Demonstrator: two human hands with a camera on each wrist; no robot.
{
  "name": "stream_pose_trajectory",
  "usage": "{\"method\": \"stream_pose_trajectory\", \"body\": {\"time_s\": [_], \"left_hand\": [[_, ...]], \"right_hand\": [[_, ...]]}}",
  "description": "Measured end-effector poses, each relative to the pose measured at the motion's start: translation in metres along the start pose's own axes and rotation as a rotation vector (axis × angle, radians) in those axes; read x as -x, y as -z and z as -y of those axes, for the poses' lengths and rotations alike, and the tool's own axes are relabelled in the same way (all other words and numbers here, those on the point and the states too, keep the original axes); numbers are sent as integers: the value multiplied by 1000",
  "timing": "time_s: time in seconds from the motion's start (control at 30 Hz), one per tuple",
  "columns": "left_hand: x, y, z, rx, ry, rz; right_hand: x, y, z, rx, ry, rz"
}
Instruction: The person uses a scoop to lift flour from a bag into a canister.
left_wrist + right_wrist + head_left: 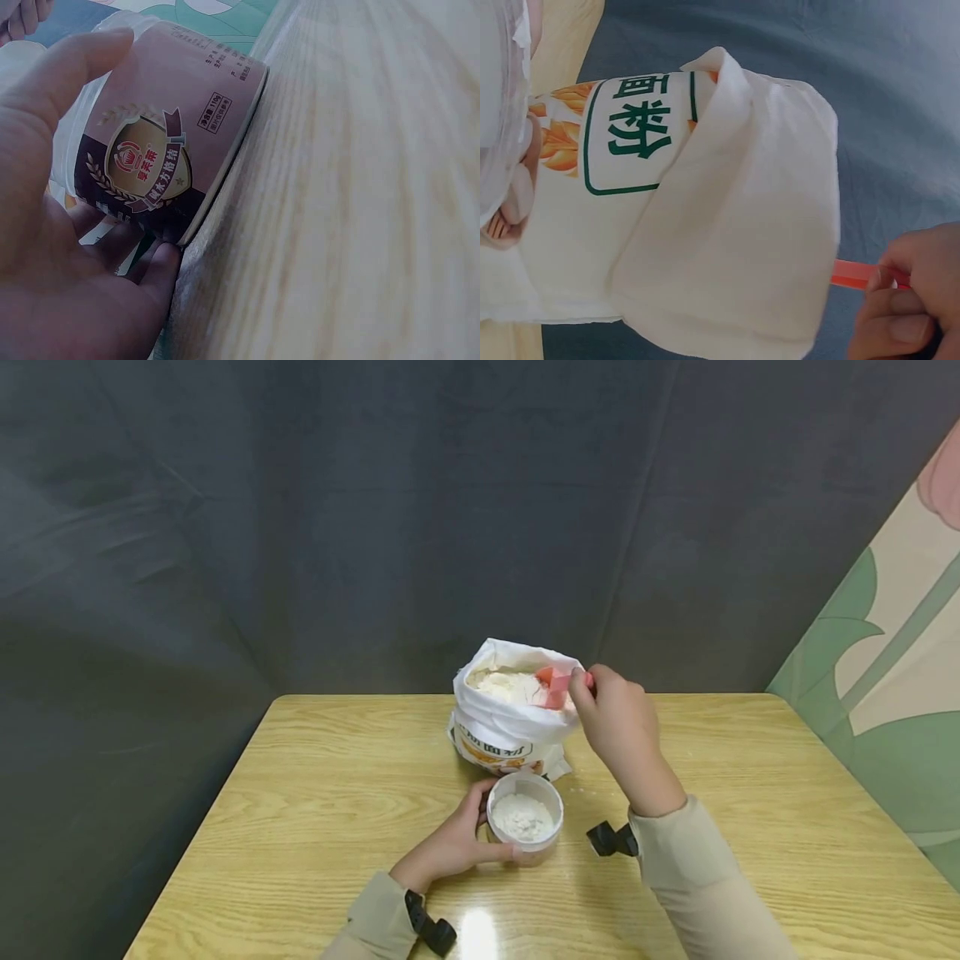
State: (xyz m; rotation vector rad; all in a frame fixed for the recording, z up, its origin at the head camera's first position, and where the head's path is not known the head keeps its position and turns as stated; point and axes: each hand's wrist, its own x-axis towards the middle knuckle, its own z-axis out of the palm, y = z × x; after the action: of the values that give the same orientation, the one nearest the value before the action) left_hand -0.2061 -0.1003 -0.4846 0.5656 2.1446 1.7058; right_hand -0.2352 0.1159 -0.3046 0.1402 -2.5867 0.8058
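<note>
A white cloth-like flour bag (510,727) stands on the table with its rim folded outward, white flour (506,687) showing inside. My right hand (618,718) grips the handle of a red scoop (557,685), whose head sits in the flour at the bag's right side. In the right wrist view the bag hides that head, and only the red handle (851,274) shows. My left hand (457,839) holds a round plastic tub (525,843) upright in front of the bag. Flour lies in the tub. A pink and dark label (172,127) wraps its side.
The wooden table (300,818) carries some white specks right of the tub. A dark curtain (375,527) hangs behind it, and a flower-patterned panel (885,693) borders the right side. Dark wrist mounts (431,927) sit on both sleeves.
</note>
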Motion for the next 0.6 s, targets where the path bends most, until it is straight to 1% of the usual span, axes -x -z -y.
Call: {"method": "stream_pose_trajectory", "body": {"time_s": [0.1, 0.33, 0.47, 0.6], "left_hand": [[0, 0, -1, -3, 6, 0], [0, -2, -4, 0, 17, 7], [0, -3, -5, 3, 19, 6], [1, -3, -6, 5, 13, 0]], "right_hand": [[-5, -3, 1, 14, 2, 36], [-10, -6, -2, 31, 8, 79], [-13, -7, -4, 26, -15, 102], [-15, -5, -7, -37, -73, 129]]}}
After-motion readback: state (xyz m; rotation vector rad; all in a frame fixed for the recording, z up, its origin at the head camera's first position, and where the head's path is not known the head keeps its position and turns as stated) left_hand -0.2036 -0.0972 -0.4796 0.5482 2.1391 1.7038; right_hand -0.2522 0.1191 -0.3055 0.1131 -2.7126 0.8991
